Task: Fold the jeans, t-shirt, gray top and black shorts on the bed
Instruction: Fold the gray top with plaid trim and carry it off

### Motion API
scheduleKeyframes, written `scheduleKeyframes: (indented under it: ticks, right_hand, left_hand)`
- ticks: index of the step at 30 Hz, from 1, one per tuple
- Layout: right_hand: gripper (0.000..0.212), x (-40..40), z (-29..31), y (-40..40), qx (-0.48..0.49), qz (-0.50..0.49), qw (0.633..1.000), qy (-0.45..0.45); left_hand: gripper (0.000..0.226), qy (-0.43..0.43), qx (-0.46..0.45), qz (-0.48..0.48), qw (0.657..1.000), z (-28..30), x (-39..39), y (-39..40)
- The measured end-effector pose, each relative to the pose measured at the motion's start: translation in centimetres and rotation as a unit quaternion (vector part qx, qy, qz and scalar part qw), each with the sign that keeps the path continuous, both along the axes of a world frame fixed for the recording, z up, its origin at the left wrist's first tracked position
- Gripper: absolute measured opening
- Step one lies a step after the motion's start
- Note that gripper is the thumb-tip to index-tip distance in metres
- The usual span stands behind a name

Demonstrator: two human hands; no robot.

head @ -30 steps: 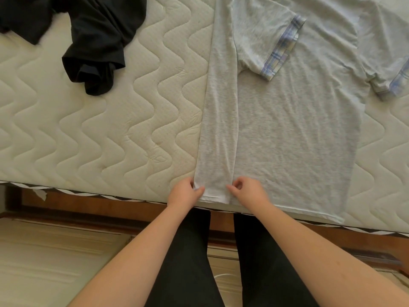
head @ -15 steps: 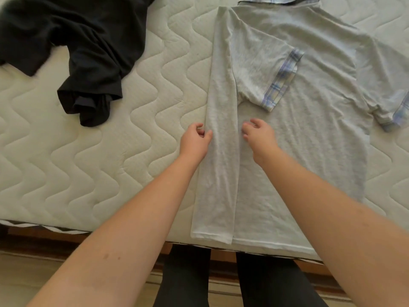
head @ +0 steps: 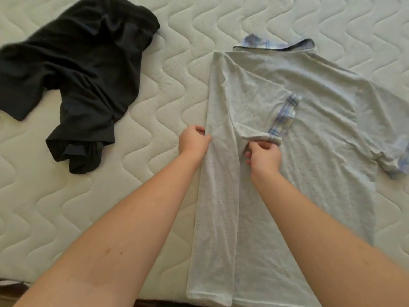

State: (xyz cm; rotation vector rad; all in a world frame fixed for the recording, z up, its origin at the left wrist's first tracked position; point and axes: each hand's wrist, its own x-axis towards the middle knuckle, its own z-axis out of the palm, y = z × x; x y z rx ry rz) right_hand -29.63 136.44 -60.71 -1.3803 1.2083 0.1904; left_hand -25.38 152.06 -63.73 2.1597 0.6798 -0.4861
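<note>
A light gray top (head: 321, 151) with plaid-trimmed sleeves and collar lies flat on the quilted mattress (head: 155, 107), its left side folded inward as a long strip. My left hand (head: 193, 141) pinches the strip's outer folded edge at mid-height. My right hand (head: 263, 157) pinches the lower edge of the folded-in left sleeve, just below its plaid cuff (head: 284, 117). The black shorts (head: 84, 69) lie crumpled and unfolded at the upper left, apart from both hands. The jeans and t-shirt are out of view.
The mattress's near edge (head: 13, 282) runs along the bottom left, with dark floor beyond it. The top's right sleeve (head: 396, 156) spreads out toward the frame's right edge.
Both hands have travelled from the top's bottom hem up along the folded strip. The right hand has now taken hold of the folded sleeve's lower edge.
</note>
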Motion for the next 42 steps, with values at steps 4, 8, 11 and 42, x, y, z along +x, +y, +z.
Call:
scheduleKeyframes:
  ticks: [4,8,11,42]
  right_hand:
    - [0.026,0.1,1.2,-1.4,-0.034,0.169,0.985,0.030]
    - [0.042,2.6,2.9,-2.7,-0.064,0.248,0.967,-0.007]
    - [0.025,6.0,3.2,-4.0,-0.114,0.283,0.949,-0.079]
    - [0.022,6.7,2.3,-6.9,-0.327,0.408,0.816,-0.248]
  left_hand:
    - [0.020,-0.049,-0.013,-0.040,0.998,0.1,3.1,0.5]
    - [0.032,-0.098,-0.019,-0.092,0.991,0.5,8.9,0.6]
    - [0.046,-0.115,0.006,-0.198,0.973,1.0,14.0,0.3]
    - [0.029,-0.126,-0.010,-0.193,0.973,2.1,15.3,-3.2]
